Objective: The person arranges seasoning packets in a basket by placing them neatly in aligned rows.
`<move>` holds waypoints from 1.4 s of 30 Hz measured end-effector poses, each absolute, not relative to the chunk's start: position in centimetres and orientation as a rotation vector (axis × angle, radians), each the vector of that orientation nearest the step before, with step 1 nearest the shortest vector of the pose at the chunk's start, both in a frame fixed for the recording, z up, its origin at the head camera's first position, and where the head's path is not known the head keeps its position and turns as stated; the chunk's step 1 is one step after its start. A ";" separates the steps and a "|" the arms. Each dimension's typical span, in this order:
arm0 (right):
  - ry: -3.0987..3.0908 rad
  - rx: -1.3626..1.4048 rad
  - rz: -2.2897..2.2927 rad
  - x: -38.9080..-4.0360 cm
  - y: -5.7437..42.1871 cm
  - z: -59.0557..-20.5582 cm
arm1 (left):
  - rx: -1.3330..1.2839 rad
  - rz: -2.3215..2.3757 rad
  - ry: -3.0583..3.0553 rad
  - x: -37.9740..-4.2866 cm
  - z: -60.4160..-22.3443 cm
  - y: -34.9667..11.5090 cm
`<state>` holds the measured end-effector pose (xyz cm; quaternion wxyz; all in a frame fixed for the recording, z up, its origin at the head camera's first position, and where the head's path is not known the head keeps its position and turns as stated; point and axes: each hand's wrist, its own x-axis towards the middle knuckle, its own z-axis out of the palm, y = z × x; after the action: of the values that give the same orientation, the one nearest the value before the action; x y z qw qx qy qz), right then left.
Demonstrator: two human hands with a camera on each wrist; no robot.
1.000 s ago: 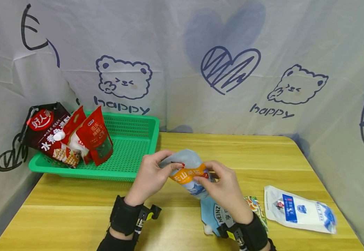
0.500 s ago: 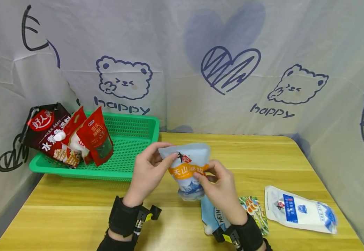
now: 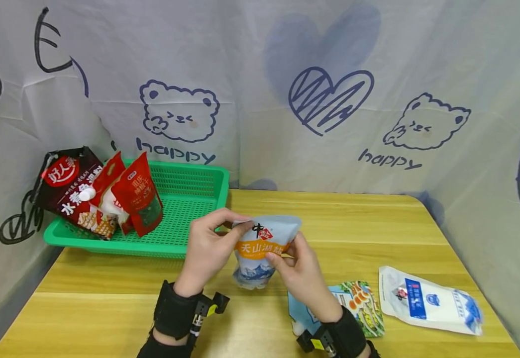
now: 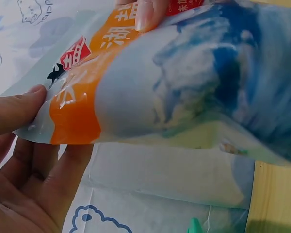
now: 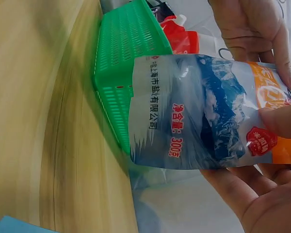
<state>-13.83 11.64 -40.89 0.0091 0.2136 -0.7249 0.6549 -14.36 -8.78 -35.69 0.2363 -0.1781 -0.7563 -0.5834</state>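
Observation:
Both hands hold a pale blue bag of salt (image 3: pixel 260 271) with an orange band, in the air over the table. The left hand (image 3: pixel 208 248) pinches its top left corner between thumb and fingers. At the bag's right side, the right hand (image 3: pixel 302 271) grips it, thumb on the front and fingers behind. The left wrist view shows the salt bag (image 4: pixel 136 87) stretched across, with the left thumb on its top edge. In the right wrist view, the lower part of the salt bag (image 5: pixel 194 111) bears red and black print.
Left of the hands stands a green basket (image 3: pixel 134 249) with a dark seasoning bag (image 3: pixel 71 189) and red bags (image 3: pixel 139 194) leaning in it. Partly under the right forearm lie a blue Heinz pouch (image 3: pixel 302 313) and a colourful packet (image 3: pixel 363 303). A white pouch (image 3: pixel 430 300) lies farther right.
The salt bag has turned from a slant to face the head camera, and its lower end has swung left. The right hand has moved left with it, uncovering more of the colourful packet.

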 end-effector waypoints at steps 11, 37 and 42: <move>-2.267 0.627 2.040 -14.3 11.4 -40.7 | -0.514 -1.524 -1.993 -14.2 -34.7 -9.3; -2.288 0.560 2.478 -17.2 4.0 -42.0 | -0.143 -1.245 -1.972 -17.8 -27.3 -17.0; -2.208 0.383 2.607 -17.8 2.4 -41.9 | -0.054 -1.211 -2.021 -19.2 -27.5 -18.5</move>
<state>-17.81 2.40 -41.89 -0.1474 0.1103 -0.6353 0.7500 -19.22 -18.47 -27.46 0.3826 -0.0210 -0.7924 -0.4747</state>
